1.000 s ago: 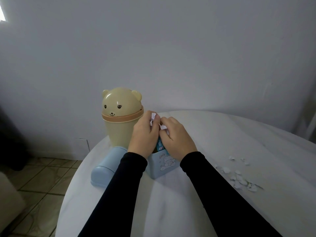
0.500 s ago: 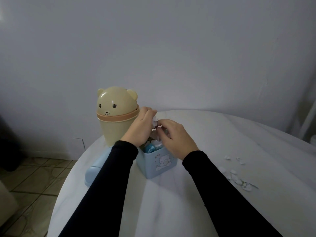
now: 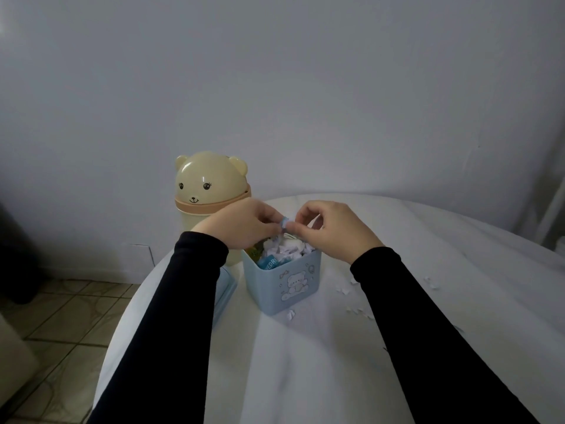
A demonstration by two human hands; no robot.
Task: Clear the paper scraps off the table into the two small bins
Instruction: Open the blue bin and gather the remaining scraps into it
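Observation:
A small blue square bin (image 3: 290,286) with a bear picture stands on the white table (image 3: 321,362), heaped with white paper scraps (image 3: 289,250) and a blue wrapper. Directly over it, my left hand (image 3: 241,226) and my right hand (image 3: 333,229) meet fingertip to fingertip, both pinching a small bluish-white paper scrap (image 3: 285,223). Behind my left hand stands the cream bear-shaped bin (image 3: 208,194) with its domed lid on. Loose scraps (image 3: 347,290) lie on the cloth right of the blue bin, and one scrap (image 3: 290,314) lies at its front corner.
A pale blue lid (image 3: 226,289) lies on the table left of the blue bin, mostly behind my left sleeve. The round table's left edge drops to a tiled floor (image 3: 61,316). A plain wall runs close behind the bins.
My hands have lifted and spread a little, uncovering the blue bin's heaped scraps. The view has shifted, so the bins sit further right in the frame.

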